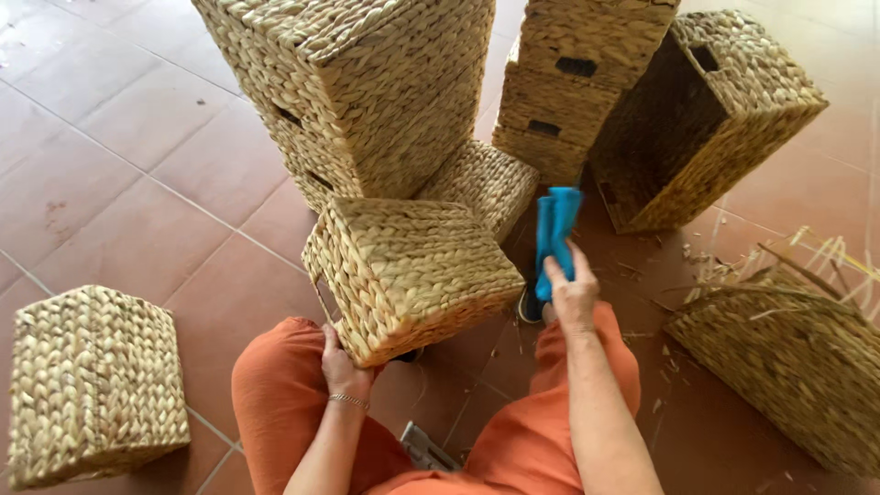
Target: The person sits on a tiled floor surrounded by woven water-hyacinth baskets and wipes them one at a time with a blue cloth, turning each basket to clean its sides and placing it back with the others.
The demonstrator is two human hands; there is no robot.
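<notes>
A woven straw basket (pixel 408 270) rests upside down on my left knee, in orange trousers. My left hand (pixel 342 365) grips its near lower corner. My right hand (pixel 570 291) is raised to the right of the basket and is closed around a blue tool with two handles (pixel 555 235), which points up and away from me. The tool does not touch the basket.
Stacks of similar woven baskets (pixel 367 82) (pixel 568 82) stand on the tiled floor ahead, one open basket (pixel 706 119) on its side at right. Another basket (pixel 92 385) sits at lower left, a half-woven one (pixel 788 367) with loose straw at right.
</notes>
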